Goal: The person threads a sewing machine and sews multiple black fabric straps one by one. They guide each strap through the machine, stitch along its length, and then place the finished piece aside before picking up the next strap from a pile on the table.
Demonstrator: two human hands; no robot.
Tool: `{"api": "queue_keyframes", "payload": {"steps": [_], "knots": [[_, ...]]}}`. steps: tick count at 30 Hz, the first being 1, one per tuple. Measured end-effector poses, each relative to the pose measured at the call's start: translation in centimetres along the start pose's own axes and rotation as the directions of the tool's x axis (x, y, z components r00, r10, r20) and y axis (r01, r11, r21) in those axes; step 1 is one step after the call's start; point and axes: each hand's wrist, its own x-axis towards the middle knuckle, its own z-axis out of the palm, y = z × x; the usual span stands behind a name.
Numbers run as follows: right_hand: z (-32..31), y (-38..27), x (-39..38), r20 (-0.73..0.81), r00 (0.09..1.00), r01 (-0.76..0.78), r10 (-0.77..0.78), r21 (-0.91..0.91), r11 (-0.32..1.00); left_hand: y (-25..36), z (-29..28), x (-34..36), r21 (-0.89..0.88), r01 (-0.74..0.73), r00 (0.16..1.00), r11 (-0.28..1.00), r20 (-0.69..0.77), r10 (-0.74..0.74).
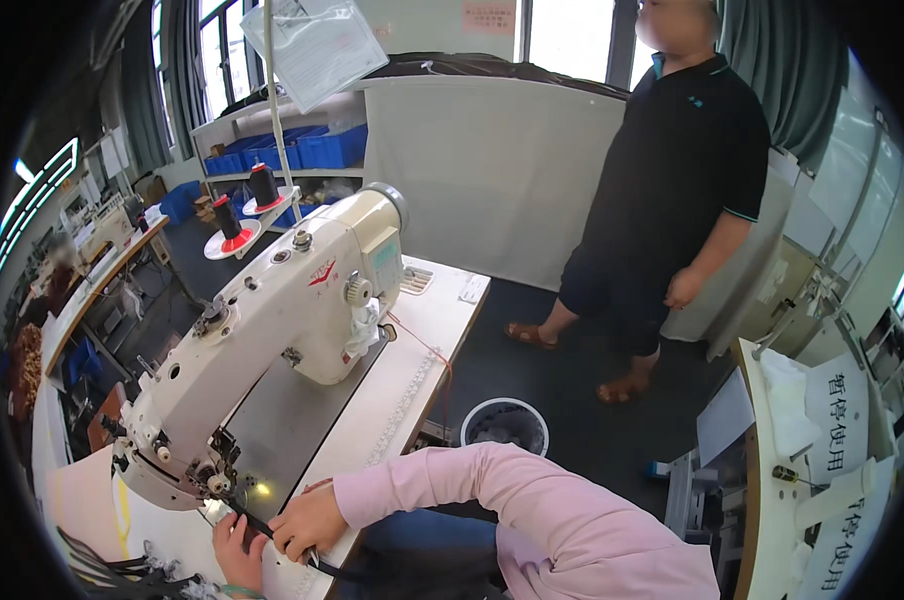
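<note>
Daylight is whitening the windows (570,38) as a yellowish lamp (263,489) is glowing on the sewing machine (272,300); fisheye distortion is bending edges near black corners.

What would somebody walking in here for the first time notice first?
Probably the big cream sewing machine, slanting across the left-centre of the view. At its lower end, near a small yellow light, the right hand holds a black strip, with the left hand next to it. Beyond, at upper right, stands a person in black.
</note>
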Motion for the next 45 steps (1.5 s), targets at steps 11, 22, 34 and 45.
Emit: {"api": "queue_keyframes", "payload": {"steps": [11,22,34,45], "knots": [[-0.3,-0.2,0.1,-0.013,0.998,-0.066,0.067,0.047,0.997,0.7,0.0,0.4,-0.005,0.001,0.998,1.000,-0.065,-0.001],[-1.8,-0.4,0.5,0.080,0.972,-0.230,0.222,0.109,0.967,1.3,0.2,0.9,0.043,-0.023,0.996,0.999,-0.086,0.027],[-3.1,-0.7,1.4,-0.344,0.767,-0.511,0.542,0.183,0.840,0.7,0.1,0.4,0.056,-0.030,0.994,0.998,-0.102,0.036],[-20.3,-0.6,12.4,-0.448,0.688,-0.485,0.572,0.303,0.821,0.3,0.1,-0.2,0.025,-0.074,0.986,0.997,-0.145,0.077]]}}
